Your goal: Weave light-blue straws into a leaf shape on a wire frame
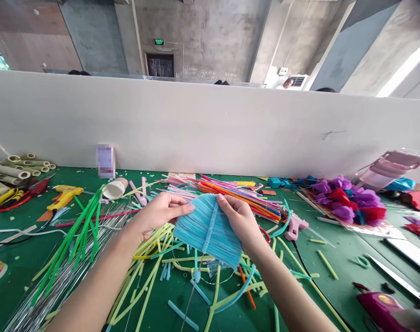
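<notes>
Between my two hands is a light blue leaf-shaped piece made of pipe cleaners point(199, 226), with a raised rib down its middle and a thin wire stem below. My left hand point(161, 214) pinches its upper left edge between thumb and fingers. My right hand point(242, 221) grips the upper right side, thumb on the front face and fingers hidden behind. Beneath it lie loose yellow-green pipe cleaners point(147, 276) and short blue pieces point(182, 316). A bundle of orange and purple pipe cleaners point(240, 198) lies just behind the piece.
At left are a yellow glue gun point(65, 197), green pipe cleaners point(88, 235), metal wires point(57, 281) and bamboo tubes point(19, 173). A pink glue gun point(295, 226), purple and red flowers point(348, 200), scissors point(399, 279) and a pink bottle point(391, 168) stand or lie right. A white partition point(210, 129) closes the back.
</notes>
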`<state>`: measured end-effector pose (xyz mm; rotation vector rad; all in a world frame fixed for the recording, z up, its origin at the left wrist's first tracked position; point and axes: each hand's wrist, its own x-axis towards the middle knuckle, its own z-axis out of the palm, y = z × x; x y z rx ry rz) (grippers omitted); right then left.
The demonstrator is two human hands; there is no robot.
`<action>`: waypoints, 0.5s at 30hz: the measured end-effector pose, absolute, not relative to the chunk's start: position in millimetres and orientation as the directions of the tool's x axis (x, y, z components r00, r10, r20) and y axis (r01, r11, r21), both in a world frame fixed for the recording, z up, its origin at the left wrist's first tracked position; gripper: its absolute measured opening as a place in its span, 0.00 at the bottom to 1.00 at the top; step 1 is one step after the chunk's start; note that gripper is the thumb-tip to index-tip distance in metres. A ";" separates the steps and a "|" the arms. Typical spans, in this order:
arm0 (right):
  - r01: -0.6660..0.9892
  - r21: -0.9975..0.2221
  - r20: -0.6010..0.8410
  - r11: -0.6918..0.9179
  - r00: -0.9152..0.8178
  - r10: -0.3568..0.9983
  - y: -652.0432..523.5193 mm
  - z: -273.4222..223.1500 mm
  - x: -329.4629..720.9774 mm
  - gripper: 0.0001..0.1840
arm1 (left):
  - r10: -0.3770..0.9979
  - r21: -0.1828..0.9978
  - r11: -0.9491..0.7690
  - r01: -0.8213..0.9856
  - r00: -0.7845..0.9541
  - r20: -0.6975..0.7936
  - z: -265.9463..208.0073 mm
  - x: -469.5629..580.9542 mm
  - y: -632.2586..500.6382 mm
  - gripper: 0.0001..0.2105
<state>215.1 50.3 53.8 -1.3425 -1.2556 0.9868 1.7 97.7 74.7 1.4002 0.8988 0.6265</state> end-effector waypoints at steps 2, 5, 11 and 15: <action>0.148 -0.988 0.070 0.050 0.131 0.989 50.6 52.8 215.7 0.28 | 0.817 0.985 0.115 0.128 0.552 -0.167 75.0 0.3 98.2 0.16; 0.116 -0.992 0.056 0.042 0.118 0.991 51.0 51.4 215.7 0.27 | 0.772 0.975 0.155 0.160 0.596 -0.220 75.9 -0.8 98.2 0.17; 0.152 -0.985 0.076 0.080 -0.030 0.997 50.3 50.6 209.0 0.23 | 0.835 0.984 0.142 0.110 0.521 -0.179 75.2 4.8 97.1 0.13; 0.192 -0.977 0.079 0.088 -0.056 0.995 50.2 48.5 204.0 0.25 | 0.848 0.982 0.168 0.084 0.496 -0.188 73.9 6.3 97.8 0.14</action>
